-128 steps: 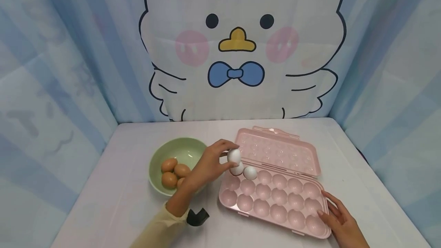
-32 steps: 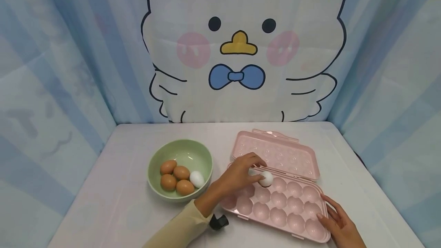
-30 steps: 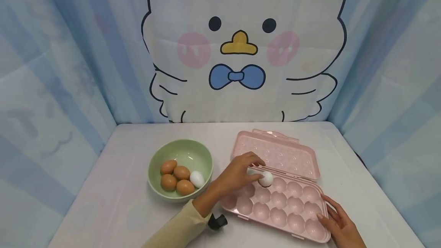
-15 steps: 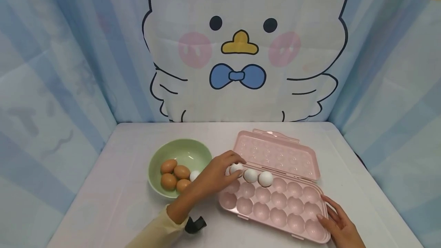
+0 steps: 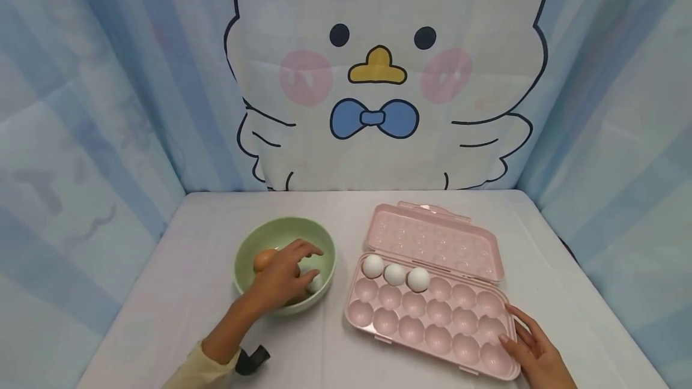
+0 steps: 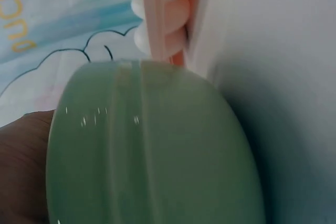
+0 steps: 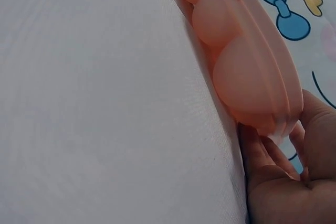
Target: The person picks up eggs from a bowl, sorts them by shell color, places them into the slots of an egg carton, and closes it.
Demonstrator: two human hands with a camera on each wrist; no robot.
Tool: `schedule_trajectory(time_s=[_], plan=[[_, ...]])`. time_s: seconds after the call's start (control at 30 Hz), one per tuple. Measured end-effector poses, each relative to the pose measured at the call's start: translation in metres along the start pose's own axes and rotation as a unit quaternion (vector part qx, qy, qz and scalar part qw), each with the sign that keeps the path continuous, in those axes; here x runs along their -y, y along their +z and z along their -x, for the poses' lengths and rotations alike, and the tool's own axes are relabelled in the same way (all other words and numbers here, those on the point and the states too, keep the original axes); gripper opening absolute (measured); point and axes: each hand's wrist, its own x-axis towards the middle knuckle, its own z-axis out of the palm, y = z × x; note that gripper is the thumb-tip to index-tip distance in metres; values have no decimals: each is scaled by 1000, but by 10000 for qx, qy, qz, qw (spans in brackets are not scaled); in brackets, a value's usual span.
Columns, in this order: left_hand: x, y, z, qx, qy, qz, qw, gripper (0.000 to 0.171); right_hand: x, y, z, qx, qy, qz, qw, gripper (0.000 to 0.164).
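Note:
My left hand (image 5: 281,276) is over the green bowl (image 5: 246,246), thumb and fingers spread apart above the white egg (image 5: 315,283) in it. Whether the thumb touches that egg I cannot tell. One brown egg (image 5: 264,259) shows beside the hand; other eggs are hidden under it. Part of the left hand (image 6: 25,166) appears behind the bowl wall (image 6: 189,145) in the left wrist view. The pink egg box (image 5: 413,304) lies with its lid flipped back, three white eggs in its far row at the left end. My right hand (image 5: 539,350) grips the box's right end between thumb and fingers.
The lid (image 5: 435,242) rests behind the box's cup tray. A white cloth (image 5: 178,293) covers the table, and printed curtains (image 5: 86,107) stand at the back and both sides. A black strap piece (image 5: 252,360) sticks out from the left cuff.
My left hand set a third white egg into the box, adjusted the leftmost egg, then moved left to the bowl. My right hand has stayed on the box's end.

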Motion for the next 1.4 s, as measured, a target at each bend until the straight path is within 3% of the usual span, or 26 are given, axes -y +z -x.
schedule_trajectory(time_s=[0.23,0.43,0.73,1.17,1.4], plan=[[18,-18,3,170,-87,-109,9998,47,7,-2,-3,-89,56,304,9995,95],[23,-25,2,473,-285,32,9985,50,8,-4,-4,-106,147,325,9993,97],[26,-20,1,801,-40,-251,9965,56,1,-2,-2,-4,130,-100,9999,96],[25,-7,-10,1115,-16,-52,9937,50,1,-2,-1,-46,159,-152,9997,95],[26,0,-10,1020,208,-707,9920,45,1,1,0,-30,4,-144,9999,94]])
